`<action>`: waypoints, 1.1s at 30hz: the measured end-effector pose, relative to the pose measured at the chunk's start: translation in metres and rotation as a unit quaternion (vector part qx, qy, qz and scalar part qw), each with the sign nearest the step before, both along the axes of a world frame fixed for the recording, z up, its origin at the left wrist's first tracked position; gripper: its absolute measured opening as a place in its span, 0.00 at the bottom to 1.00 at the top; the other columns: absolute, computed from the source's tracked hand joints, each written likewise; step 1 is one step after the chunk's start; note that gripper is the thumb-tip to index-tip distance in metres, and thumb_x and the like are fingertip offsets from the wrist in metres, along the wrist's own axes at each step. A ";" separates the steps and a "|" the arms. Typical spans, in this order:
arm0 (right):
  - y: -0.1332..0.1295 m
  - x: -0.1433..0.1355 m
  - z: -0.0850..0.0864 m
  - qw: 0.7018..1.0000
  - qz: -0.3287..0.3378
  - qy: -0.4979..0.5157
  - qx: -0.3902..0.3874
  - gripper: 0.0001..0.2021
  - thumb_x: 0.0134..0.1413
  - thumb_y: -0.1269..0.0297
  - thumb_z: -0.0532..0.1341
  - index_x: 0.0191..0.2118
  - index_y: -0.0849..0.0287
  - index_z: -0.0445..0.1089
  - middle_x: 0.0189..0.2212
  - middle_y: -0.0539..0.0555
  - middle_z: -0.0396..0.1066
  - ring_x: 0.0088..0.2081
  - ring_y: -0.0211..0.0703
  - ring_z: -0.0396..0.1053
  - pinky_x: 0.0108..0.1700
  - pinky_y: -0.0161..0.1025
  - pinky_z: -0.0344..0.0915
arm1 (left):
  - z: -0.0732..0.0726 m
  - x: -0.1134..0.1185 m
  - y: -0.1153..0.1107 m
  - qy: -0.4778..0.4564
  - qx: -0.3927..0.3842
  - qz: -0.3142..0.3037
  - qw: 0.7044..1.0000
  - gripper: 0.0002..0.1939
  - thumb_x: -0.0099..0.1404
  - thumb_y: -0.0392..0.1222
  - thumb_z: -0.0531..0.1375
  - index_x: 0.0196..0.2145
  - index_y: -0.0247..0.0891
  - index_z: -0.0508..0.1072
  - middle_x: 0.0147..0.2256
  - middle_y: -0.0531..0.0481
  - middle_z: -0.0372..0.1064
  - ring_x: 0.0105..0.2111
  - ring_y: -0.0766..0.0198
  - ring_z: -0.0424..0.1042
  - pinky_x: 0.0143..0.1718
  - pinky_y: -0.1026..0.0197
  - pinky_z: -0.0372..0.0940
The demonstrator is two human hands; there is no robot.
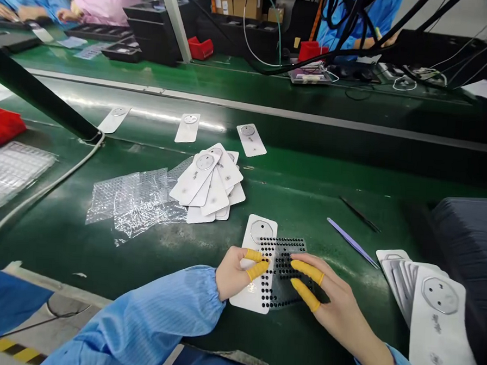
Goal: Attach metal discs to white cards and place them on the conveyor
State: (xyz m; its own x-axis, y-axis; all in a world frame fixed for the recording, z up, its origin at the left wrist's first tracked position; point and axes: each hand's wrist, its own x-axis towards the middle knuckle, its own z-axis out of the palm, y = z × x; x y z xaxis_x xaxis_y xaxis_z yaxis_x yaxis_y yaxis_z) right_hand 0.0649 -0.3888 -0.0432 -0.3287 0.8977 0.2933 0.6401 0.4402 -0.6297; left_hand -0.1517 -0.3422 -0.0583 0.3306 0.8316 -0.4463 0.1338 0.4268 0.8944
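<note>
A clear sheet with rows of small black dots (278,303) is held between my hands, over the right side of a white card (246,297) that lies on the bench. The card has a round silvery plate near its top. My left hand (239,272) pinches the sheet's left part with yellow-cotted thumb and finger. My right hand (327,293), also in yellow finger cots, has thumb and fingertips bent onto the sheet's right part. Whether a loose dot is between those tips is too small to tell.
A fanned pile of white cards (214,186) lies beside clear bubble bags (138,201). Purple tweezers (351,241) and dark tweezers (360,215) rest to the right, near more stacked cards (438,318). Three single cards lie farther back. A black post (44,93) rises at left. Co-workers sit opposite.
</note>
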 end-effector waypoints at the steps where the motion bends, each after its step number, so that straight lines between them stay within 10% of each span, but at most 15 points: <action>1: 0.003 -0.008 0.002 1.000 0.010 0.019 0.018 0.15 0.58 0.72 0.58 0.51 0.57 0.65 0.47 0.59 0.69 0.49 0.45 0.69 0.49 0.44 0.72 | 0.001 0.000 -0.001 -0.008 -0.001 -0.006 1.000 0.20 0.50 0.53 0.68 0.32 0.31 0.80 0.35 0.41 0.78 0.35 0.53 0.75 0.38 0.55 0.70; 9: 0.008 -0.032 -0.014 0.997 0.053 0.047 0.020 0.16 0.59 0.76 0.55 0.52 0.59 0.63 0.46 0.60 0.68 0.48 0.44 0.68 0.45 0.41 0.73 | 0.010 -0.004 0.002 -0.089 -0.011 -0.085 0.992 0.22 0.55 0.54 0.64 0.35 0.31 0.80 0.35 0.42 0.78 0.35 0.53 0.76 0.36 0.58 0.71; 17: 0.003 -0.029 -0.022 0.996 0.048 0.066 0.030 0.16 0.57 0.77 0.55 0.50 0.60 0.66 0.47 0.62 0.68 0.47 0.45 0.70 0.42 0.40 0.73 | 0.004 -0.005 -0.005 0.102 0.281 -0.170 0.939 0.12 0.62 0.38 0.55 0.32 0.34 0.78 0.28 0.44 0.76 0.27 0.60 0.74 0.30 0.63 0.67; 24: 0.010 -0.043 -0.020 0.985 -0.029 0.164 -0.045 0.05 0.57 0.72 0.57 0.38 0.58 0.69 0.35 0.55 0.71 0.35 0.39 0.72 0.34 0.34 0.72 | 0.006 -0.011 -0.001 0.134 0.308 -0.223 0.915 0.12 0.62 0.37 0.53 0.31 0.34 0.77 0.29 0.42 0.75 0.28 0.59 0.74 0.30 0.63 0.67; 29: 0.015 -0.043 -0.020 0.980 -0.067 0.181 -0.041 0.03 0.56 0.71 0.59 0.34 0.59 0.70 0.33 0.55 0.72 0.34 0.40 0.72 0.32 0.34 0.71 | 0.023 -0.029 0.009 0.085 0.223 -0.079 0.968 0.29 0.63 0.38 0.55 0.61 0.39 0.55 0.39 0.44 0.75 0.35 0.57 0.76 0.38 0.59 0.70; 33: 0.017 -0.043 0.001 0.983 -0.067 0.173 0.013 0.05 0.53 0.74 0.61 0.36 0.58 0.70 0.32 0.55 0.72 0.33 0.41 0.71 0.32 0.37 0.70 | 0.037 -0.024 -0.002 -0.032 0.160 0.006 0.987 0.40 0.65 0.39 0.54 0.66 0.43 0.33 0.50 0.40 0.69 0.43 0.56 0.74 0.44 0.57 0.70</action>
